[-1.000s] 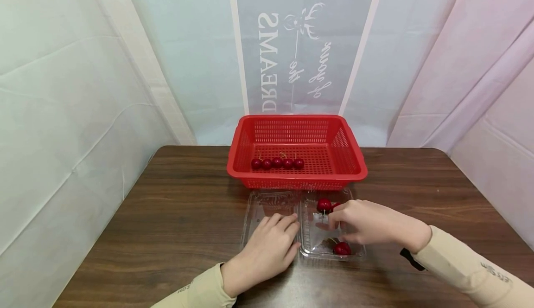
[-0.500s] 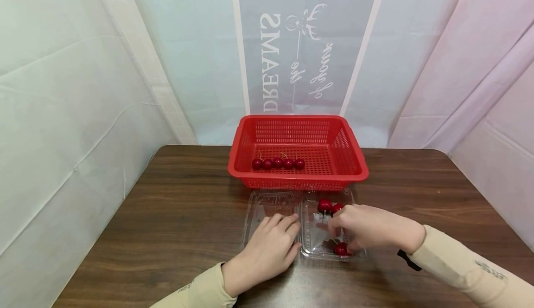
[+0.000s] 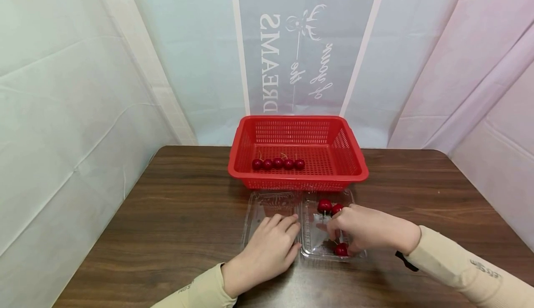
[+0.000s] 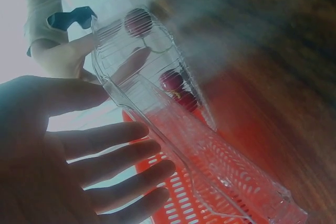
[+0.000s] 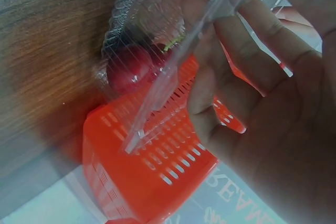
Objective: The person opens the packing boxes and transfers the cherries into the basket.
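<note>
Wooden table (image 3: 187,196) holds red basket (image 3: 298,177) and, just in front, open clear container (image 3: 314,248), left hand (image 3: 267,247) relaxed at left half, gripping nothing, right hand (image 3: 363,227) at near cherry (image 3: 341,249) in right half, can't tell if pinching, two cherries (image 3: 324,206) behind, five cherries (image 3: 278,163) in basket.

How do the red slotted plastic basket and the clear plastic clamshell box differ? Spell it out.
The red slotted plastic basket is opaque; the clear plastic clamshell box is see-through. The basket is one deep tub; the box lies open in two shallow halves. The basket holds five round dark-red cherries in a row; the box holds three, two together, one apart. Both are rectangular and rest on the brown wood-grain table.
</note>
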The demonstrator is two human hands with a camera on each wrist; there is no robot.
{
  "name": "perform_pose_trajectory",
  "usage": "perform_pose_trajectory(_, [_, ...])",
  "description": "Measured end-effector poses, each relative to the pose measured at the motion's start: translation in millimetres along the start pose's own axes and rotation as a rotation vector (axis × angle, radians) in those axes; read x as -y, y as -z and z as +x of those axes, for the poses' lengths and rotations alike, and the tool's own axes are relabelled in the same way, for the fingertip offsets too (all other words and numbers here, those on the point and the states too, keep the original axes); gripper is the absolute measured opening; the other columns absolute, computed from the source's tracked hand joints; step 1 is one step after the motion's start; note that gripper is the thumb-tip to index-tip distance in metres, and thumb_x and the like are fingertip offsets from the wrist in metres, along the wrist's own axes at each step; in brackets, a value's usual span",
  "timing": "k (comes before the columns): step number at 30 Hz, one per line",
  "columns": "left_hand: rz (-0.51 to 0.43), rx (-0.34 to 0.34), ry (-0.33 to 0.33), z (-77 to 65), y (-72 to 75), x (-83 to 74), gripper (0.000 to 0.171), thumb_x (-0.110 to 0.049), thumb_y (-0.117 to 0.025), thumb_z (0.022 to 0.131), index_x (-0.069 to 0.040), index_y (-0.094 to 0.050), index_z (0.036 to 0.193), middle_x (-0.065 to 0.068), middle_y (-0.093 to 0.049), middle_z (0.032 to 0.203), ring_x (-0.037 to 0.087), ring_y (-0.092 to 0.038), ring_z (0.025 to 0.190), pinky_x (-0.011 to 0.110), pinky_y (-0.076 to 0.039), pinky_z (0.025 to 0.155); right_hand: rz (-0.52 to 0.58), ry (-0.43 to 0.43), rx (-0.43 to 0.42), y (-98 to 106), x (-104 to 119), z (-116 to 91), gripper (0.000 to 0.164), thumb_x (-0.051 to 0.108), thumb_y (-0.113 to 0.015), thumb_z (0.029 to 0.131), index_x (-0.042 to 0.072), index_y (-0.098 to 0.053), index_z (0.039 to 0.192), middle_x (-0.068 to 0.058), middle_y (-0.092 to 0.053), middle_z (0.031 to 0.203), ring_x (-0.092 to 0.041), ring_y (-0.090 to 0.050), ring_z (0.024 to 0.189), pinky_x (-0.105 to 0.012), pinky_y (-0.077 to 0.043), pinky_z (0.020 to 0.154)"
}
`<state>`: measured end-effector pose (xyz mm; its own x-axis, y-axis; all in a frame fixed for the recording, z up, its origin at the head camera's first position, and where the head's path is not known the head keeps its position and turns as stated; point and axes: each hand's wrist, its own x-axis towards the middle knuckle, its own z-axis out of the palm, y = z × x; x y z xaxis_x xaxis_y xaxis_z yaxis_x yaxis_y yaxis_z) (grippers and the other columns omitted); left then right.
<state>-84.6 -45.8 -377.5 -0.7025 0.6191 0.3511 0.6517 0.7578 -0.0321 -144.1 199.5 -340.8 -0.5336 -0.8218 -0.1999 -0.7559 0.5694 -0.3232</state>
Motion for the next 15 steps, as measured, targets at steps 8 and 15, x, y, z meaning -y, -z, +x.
perform_pose_trajectory(8, [-0.001,0.005,0.0,0.2,-0.3,0.4,0.03,-0.033,-0.063,0.087,-0.012,-0.067,0.108,0.003,-0.064,0.123,0.017,-0.058,0.103,0.031,-0.047,0.079,-0.042,0.032,0.0,-3.2,-0.2,2.9,0.03,0.011,-0.086,0.062,0.022,-0.066,0.081,0.016,-0.06,0.075,0.004,-0.046,0.061,-0.017,-0.042,0.053])
perform_pose_trajectory(15, [0.001,-0.018,-0.009,0.3,-1.0,1.1,0.03,-0.034,-0.064,0.086,-0.013,-0.067,0.107,0.003,-0.064,0.122,0.017,-0.058,0.102,0.031,-0.047,0.077,-0.064,0.04,-0.009,-4.0,-0.4,4.1,0.027,0.009,-0.083,0.065,0.022,-0.065,0.081,0.015,-0.061,0.078,0.003,-0.05,0.067,-0.018,-0.044,0.057])
